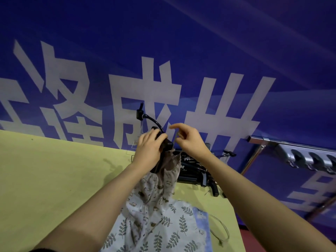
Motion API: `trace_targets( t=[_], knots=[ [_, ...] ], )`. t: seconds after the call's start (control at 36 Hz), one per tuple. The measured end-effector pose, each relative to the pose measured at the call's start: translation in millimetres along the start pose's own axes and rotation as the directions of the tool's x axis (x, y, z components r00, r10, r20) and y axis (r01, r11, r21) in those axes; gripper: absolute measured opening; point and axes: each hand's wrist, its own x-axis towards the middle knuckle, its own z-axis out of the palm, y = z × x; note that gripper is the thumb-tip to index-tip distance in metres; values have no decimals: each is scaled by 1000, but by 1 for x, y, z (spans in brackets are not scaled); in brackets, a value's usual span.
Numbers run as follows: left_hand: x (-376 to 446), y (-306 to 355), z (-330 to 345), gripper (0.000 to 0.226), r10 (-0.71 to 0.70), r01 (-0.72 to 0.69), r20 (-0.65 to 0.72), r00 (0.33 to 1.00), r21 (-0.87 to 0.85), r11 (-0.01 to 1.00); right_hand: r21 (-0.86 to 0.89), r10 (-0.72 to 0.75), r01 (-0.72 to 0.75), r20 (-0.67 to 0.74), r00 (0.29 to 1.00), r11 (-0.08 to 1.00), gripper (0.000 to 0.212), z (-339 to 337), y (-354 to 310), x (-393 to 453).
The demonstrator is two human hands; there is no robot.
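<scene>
- Printed garment (154, 190) hangs between both raised arms over the yellow-green table (45, 179), its lower end resting on a leaf-print cloth (174, 224).
- Left hand (149, 150) curls over the head of a black gooseneck fixture (157, 121); right hand (189, 139), just beside it, pinches a thin strap (175, 142).
- Blue banner (236, 42) with large white characters fills the wall; a metal rack (300, 153) juts in at right.
- Black gear (194, 171) by the wall is partly hidden by the right arm; what the left palm covers cannot be made out.
</scene>
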Motion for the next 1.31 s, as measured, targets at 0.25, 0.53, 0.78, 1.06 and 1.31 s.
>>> trace_targets(
  t=[0.25,0.53,0.78,1.06,1.31],
  knots=[
    [21,14,-43,43,141,-141,70,988,0,990,-21,-81,79,-361,929,997,22,-26,-30,36],
    [23,16,-35,47,204,-250,243,948,179,952,149,24,48,-450,893,988,40,-40,-55,48],
    [24,24,-38,56,49,-60,266,963,32,998,-144,-248,206,-416,875,968,37,-44,-58,48],
    [46,47,-35,49,-162,165,82,983,-39,986,-174,-322,274,-387,864,946,39,-49,-69,43],
    [46,53,-29,34,-263,232,285,922,138,963,122,-46,126,-516,855,985,48,-50,-68,38]
  ],
)
